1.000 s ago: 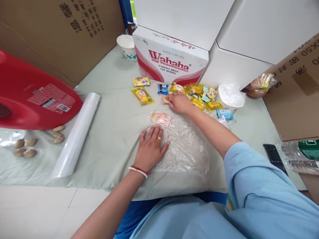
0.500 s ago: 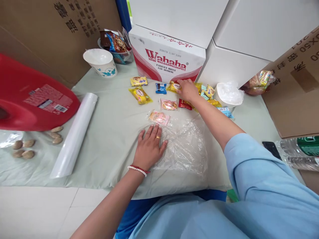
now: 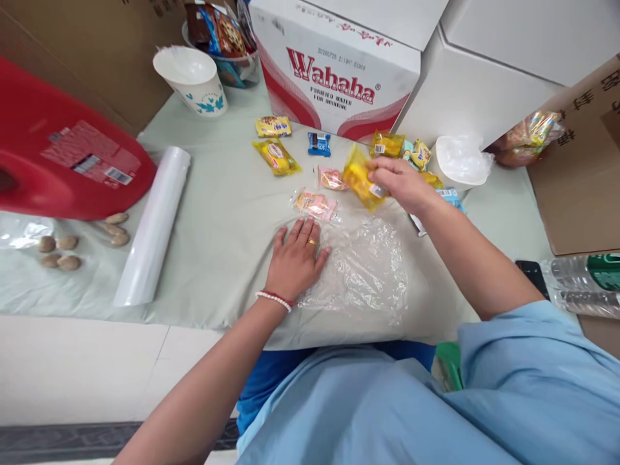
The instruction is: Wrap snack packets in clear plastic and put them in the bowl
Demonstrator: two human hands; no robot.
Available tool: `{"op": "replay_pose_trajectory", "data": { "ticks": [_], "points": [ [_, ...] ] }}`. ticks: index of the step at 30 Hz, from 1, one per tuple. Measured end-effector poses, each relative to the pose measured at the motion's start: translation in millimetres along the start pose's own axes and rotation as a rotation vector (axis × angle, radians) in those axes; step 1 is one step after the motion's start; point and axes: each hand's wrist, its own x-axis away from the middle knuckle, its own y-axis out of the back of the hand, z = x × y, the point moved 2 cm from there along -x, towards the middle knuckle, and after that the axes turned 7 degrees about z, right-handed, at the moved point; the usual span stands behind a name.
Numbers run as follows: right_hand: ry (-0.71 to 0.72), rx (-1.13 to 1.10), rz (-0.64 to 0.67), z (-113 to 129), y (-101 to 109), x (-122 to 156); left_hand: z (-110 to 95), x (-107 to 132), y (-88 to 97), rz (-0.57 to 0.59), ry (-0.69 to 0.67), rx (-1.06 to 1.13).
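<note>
Pinched in my right hand (image 3: 400,184) is a yellow snack packet (image 3: 362,175), lifted above the table and slightly blurred. My left hand (image 3: 298,255) lies flat, fingers stretched, touching the edge of a clear plastic bag (image 3: 365,271) spread on the cloth. Just beyond its fingertips is a pink-and-clear wrapped snack (image 3: 314,203), with another pink packet (image 3: 332,178) behind it, partly covered by the held one. Farther back lie a blue packet (image 3: 319,144), a yellow packet (image 3: 276,157) and a small yellow biscuit packet (image 3: 273,126). More packets (image 3: 387,143) sit past my right hand.
A Wahaha carton (image 3: 334,77) stands at the back. To the left are a paper cup (image 3: 194,81), a red jug (image 3: 72,148), a plastic roll (image 3: 155,226) and several walnut-like brown objects (image 3: 68,242). On the right are a white bowl (image 3: 460,161), a phone (image 3: 531,278) and bottles (image 3: 576,271).
My right hand has picked up the yellow packet from near the carton and brought it toward me. The left hand stays flat by the bag. The view has shifted a little.
</note>
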Motion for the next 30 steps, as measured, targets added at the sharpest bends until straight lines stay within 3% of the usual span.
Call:
{"op": "replay_pose_trajectory", "data": {
  "ticks": [3, 5, 7, 9, 11, 14, 15, 17, 20, 24, 30],
  "points": [
    [-0.079, -0.206, 0.334, 8, -27, 54, 0, -1, -0.5, 0.01, 0.006, 0.011],
    [-0.141, -0.101, 0.448, 15, -43, 77, -1, -1, -1.0, 0.007, 0.005, 0.006],
    [-0.192, 0.168, 0.334, 22, -46, 90, -1, 0, -1.3, -0.004, 0.005, -0.008],
    [-0.196, 0.406, 0.105, 29, -41, 97, -2, 0, -1.4, -0.012, 0.005, -0.023],
    [-0.074, 0.466, 0.008, 33, -39, 103, -2, 0, -1.5, -0.013, 0.002, -0.034],
    [0.253, 0.393, 0.194, 30, -55, 116, -3, -1, -2.0, -0.017, 0.006, -0.049],
    [0.303, 0.386, 0.248, 25, -62, 120, -3, -1, -2.3, -0.022, 0.013, -0.056],
    [0.272, 0.398, 0.263, 13, -76, 127, -3, -1, -3.3, -0.026, 0.025, -0.069],
    [0.212, 0.362, 0.179, 2, -82, 130, -3, -1, -4.8, -0.027, 0.029, -0.077],
    [0.295, 0.306, 0.05, 10, -81, 130, -2, -1, -5.3, -0.034, 0.02, -0.069],
    [0.288, 0.417, 0.213, 22, -116, 140, -1, -2, -5.2, -0.054, 0.007, -0.059]
  ]
}}
